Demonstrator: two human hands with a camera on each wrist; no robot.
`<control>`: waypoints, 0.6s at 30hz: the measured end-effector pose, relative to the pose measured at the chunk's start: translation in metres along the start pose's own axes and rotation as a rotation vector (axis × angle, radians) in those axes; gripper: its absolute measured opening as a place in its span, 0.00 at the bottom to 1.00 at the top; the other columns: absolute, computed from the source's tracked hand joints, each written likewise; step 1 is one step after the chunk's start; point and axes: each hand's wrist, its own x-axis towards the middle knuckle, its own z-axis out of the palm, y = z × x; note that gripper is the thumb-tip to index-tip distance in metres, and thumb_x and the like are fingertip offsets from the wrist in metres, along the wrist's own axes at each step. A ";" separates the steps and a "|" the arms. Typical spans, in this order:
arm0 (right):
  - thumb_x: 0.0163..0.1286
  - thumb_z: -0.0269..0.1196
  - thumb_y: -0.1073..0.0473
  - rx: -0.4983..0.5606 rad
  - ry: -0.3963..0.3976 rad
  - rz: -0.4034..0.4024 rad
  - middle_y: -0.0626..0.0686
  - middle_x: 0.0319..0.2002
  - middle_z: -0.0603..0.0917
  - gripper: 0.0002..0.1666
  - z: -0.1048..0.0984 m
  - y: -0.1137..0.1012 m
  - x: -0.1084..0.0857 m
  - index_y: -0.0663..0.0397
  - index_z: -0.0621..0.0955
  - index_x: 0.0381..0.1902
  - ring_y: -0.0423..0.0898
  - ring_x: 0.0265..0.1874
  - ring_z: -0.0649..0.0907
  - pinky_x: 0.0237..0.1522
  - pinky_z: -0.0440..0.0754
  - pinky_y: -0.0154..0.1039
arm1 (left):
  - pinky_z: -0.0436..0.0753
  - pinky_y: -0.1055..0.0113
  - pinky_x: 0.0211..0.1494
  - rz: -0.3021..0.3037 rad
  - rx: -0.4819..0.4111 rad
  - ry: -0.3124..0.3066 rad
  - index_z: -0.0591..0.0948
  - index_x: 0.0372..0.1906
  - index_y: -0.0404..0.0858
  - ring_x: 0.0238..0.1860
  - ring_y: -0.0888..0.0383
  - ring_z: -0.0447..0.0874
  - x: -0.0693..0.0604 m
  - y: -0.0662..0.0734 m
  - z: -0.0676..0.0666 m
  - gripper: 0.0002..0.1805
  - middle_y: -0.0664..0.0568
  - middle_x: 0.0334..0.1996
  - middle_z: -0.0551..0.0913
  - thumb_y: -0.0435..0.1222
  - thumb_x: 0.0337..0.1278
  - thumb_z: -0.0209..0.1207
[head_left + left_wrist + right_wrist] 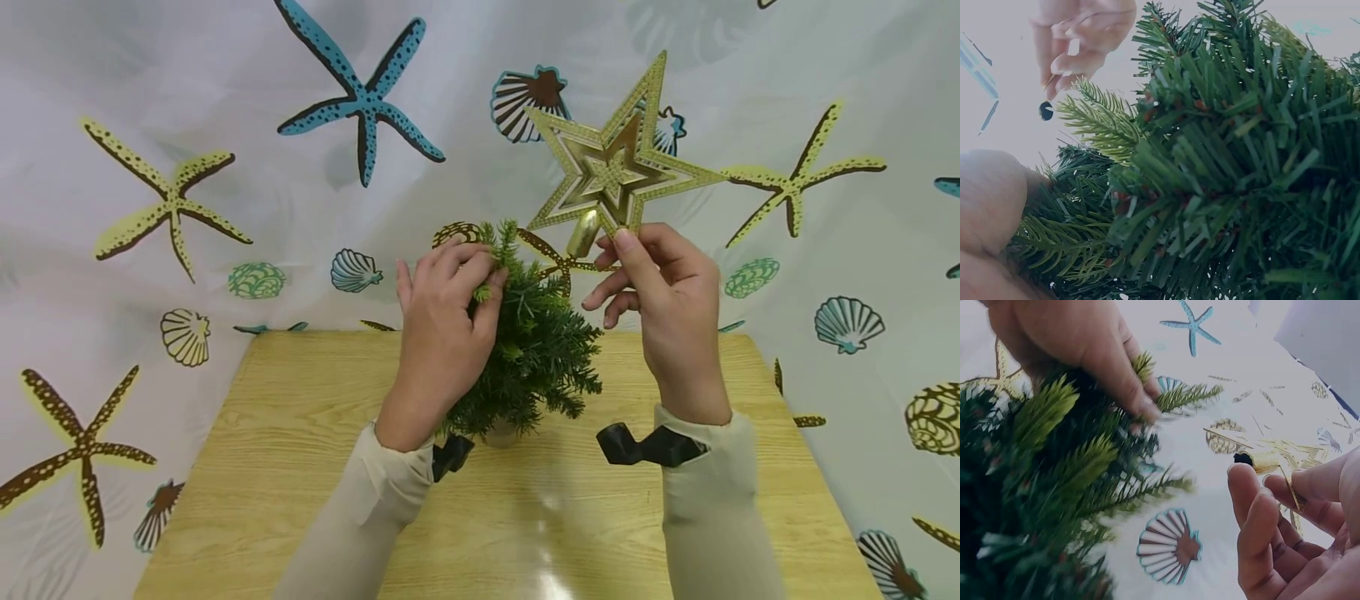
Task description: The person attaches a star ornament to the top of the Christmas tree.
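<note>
A small artificial Christmas tree (536,358) stands on the table, its upper branches partly behind my left hand (450,325). The fingers of that hand curl round the tree near its top, with thumb and fingertips on a sprig. My right hand (667,300) pinches a gold star tree topper (611,171) by one lower point, up and to the right of the tree. The topper's short hollow socket (583,233) points downward, apart from the branches. In the right wrist view the socket's dark opening (1243,459) faces the tree (1054,481).
The wooden table (315,467) has a whitish base (501,433) under the tree. Behind it hangs a white cloth (292,208) printed with starfish and shells. A black strap (648,444) hangs at the right wrist, another (452,458) at the left.
</note>
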 end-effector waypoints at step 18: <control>0.80 0.57 0.65 -0.019 -0.095 -0.102 0.58 0.34 0.83 0.12 0.038 -0.015 0.026 0.69 0.84 0.43 0.49 0.16 0.84 0.16 0.80 0.40 | 0.38 0.25 0.73 -0.002 0.031 -0.012 0.87 0.46 0.43 0.72 0.43 0.67 -0.001 0.001 -0.001 0.11 0.48 0.58 0.83 0.41 0.80 0.55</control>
